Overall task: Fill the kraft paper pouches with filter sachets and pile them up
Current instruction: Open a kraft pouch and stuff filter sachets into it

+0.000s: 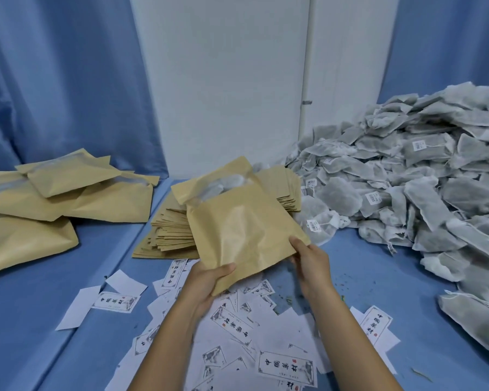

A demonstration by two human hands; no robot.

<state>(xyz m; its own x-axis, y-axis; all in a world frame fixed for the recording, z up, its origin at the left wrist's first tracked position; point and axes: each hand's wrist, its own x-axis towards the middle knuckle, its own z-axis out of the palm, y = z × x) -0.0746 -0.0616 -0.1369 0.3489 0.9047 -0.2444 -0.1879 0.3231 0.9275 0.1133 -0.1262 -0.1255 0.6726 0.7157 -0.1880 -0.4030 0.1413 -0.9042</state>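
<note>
A kraft pouch (246, 230) is held up at frame centre, mouth open, pale filter sachets (229, 183) seen inside. Its bottom corner is pinched in the grip of the left hand (209, 280), its right edge by the right hand (311, 265). Behind it, empty pouches (171, 231) are stacked, half hidden; filled pouches (54, 198) are piled at left, loose sachets (407, 176) heaped at right, labels (285, 368) strewn on the blue counter (40, 292) below

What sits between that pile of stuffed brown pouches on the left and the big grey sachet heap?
In the head view, a stack of flat empty pouches, with the held pouch in front.
</note>
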